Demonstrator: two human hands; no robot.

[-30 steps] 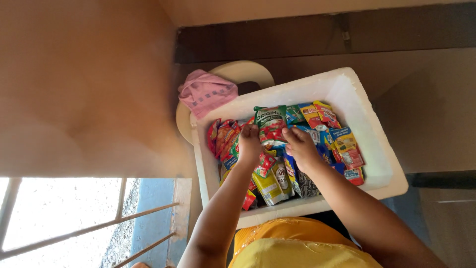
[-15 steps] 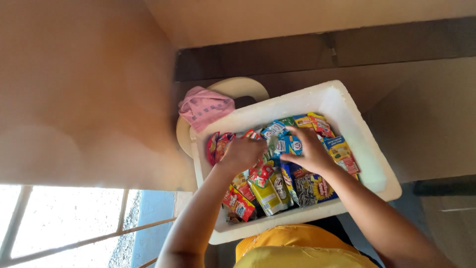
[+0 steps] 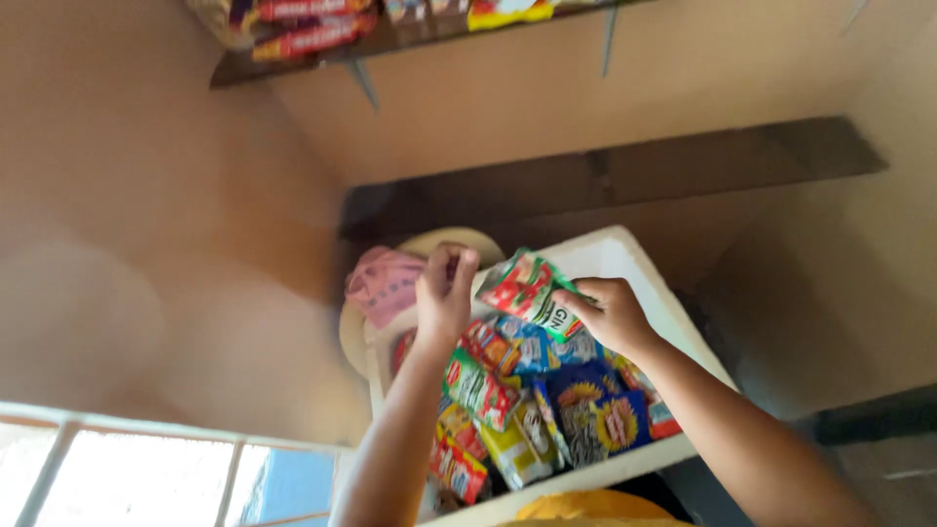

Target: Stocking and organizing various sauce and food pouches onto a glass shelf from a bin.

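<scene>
The right hand (image 3: 607,314) pinches a red-and-green packet (image 3: 527,290) by its lower edge, raised above the white foam box (image 3: 625,256) of assorted snack packets (image 3: 527,400). The left hand (image 3: 444,293) is beside the packet's left edge, fingers curled; contact is unclear owing to blur. A pink cloth (image 3: 383,283) lies just left of the box.

A white foam box (image 3: 625,256) carries many colourful snack packets (image 3: 547,390) lying inside.

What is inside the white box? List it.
The white box holds colourful snack packets, packed close. The right hand lifts a red-green packet above them. The bottom is covered.
</scene>
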